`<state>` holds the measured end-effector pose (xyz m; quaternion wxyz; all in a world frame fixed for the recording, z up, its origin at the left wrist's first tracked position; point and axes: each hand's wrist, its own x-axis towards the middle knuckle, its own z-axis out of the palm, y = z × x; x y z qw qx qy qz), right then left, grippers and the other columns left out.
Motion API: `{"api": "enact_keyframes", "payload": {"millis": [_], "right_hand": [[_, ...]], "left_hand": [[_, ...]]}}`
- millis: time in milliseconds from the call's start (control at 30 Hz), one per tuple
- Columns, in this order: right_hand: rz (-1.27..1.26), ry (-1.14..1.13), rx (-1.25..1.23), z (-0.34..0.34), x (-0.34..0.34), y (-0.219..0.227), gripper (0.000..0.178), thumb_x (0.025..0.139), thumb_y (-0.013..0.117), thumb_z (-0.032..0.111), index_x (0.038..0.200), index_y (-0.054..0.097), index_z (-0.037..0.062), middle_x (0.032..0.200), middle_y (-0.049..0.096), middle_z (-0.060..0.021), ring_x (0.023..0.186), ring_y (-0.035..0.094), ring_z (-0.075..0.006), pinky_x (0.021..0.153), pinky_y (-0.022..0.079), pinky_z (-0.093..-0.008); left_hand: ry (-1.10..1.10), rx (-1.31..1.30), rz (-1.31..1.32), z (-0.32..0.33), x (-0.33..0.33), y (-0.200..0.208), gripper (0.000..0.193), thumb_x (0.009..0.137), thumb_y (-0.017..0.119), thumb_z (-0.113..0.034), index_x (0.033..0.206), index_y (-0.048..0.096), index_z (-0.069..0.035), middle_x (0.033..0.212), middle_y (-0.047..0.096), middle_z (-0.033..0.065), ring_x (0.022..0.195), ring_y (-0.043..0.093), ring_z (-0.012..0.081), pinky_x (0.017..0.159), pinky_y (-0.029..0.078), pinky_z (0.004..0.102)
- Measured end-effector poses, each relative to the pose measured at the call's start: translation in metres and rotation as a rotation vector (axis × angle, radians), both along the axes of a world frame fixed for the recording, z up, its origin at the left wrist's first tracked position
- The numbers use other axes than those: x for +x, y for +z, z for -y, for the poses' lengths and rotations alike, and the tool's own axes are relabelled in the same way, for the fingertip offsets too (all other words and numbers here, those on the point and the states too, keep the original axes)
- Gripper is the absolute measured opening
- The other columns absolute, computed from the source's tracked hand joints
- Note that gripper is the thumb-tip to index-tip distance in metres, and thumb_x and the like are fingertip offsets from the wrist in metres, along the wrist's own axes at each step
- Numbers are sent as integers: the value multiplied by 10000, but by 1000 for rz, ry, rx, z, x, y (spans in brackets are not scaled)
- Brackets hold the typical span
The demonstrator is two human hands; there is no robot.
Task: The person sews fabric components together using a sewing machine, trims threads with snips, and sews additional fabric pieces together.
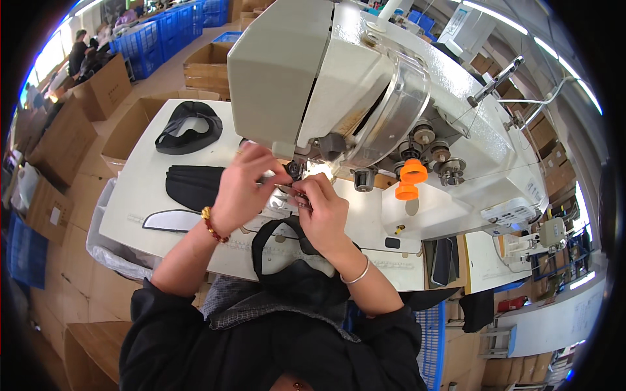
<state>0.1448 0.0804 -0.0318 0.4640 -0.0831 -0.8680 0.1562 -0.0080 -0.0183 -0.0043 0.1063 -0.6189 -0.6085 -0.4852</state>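
My left hand (250, 186) and my right hand (321, 212) meet under the head of a large pale sewing machine (280, 78), next to its lit needle area. Fingers of both are pinched together around something small and dark, too hidden to name. Under my right wrist, a black ring-shaped fabric piece (300, 277) with an open middle hangs over the table's front edge. A similar black ring-shaped piece (189, 138) lies at the far left of the white table (130, 189). Left of my left hand are a stack of black fabric pieces (192, 186) and a white curved panel with a dark edge (173, 221).
Orange knobs (412, 173) and thread tension discs (450, 171) stick out from the machine on the right. A lined bin (114, 244) stands against the table's left edge. Cardboard boxes (207, 68) and blue crates (153, 45) stand behind. A person (78, 52) is far left.
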Motion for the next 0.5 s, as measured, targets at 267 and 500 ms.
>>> {"api": "enact_keyframes", "payload": {"millis": [267,500], "right_hand": [[-68,73,88,-3,-4,-4,300,670,681,-123,919,651,41,820,614,-47,616,643,-167,507,505,-273],[114,-6,223,-4,15,1,227,720,743,6,923,664,71,820,625,-31,602,633,-168,508,489,-292]], "left_hand": [[-11,-459,733,-4,-71,-26,529,1061,346,-468,1107,615,-15,802,666,59,646,611,127,582,517,299],[-348,-122,800,4,-13,-23,331,1054,471,-232,1173,641,26,1035,709,61,966,645,111,853,533,279]]}}
